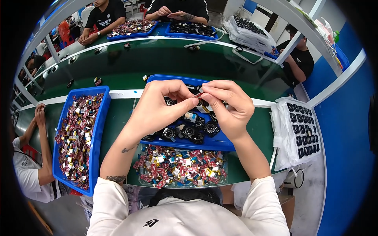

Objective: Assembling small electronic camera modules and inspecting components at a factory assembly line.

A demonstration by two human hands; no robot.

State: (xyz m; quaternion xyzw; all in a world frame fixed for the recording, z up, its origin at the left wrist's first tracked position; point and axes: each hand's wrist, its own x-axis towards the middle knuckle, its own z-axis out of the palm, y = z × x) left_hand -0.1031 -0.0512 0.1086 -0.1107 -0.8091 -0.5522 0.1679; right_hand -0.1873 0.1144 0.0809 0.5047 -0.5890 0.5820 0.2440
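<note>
Over a blue tray [220, 146], my left hand [159, 104] and my right hand [234, 106] meet fingertip to fingertip. Between them is a small red circuit board [198, 95], pinched by thumb and fingers on both sides. My fingers cover most of it. Black round-faced modules [189, 131] lie loose in the blue tray beneath, some with white or blue pieces on them. Nearer to me, a clear tray [138, 179] holds a heap of small red boards [183, 165] with white, yellow and blue parts.
Left of me stands a long blue bin [103, 129] heaped with similar boards. Stacked white trays [281, 133] of black parts are at right. Beyond a white rail, a green conveyor belt [157, 59] carries scattered modules. Co-workers sit across it and at left.
</note>
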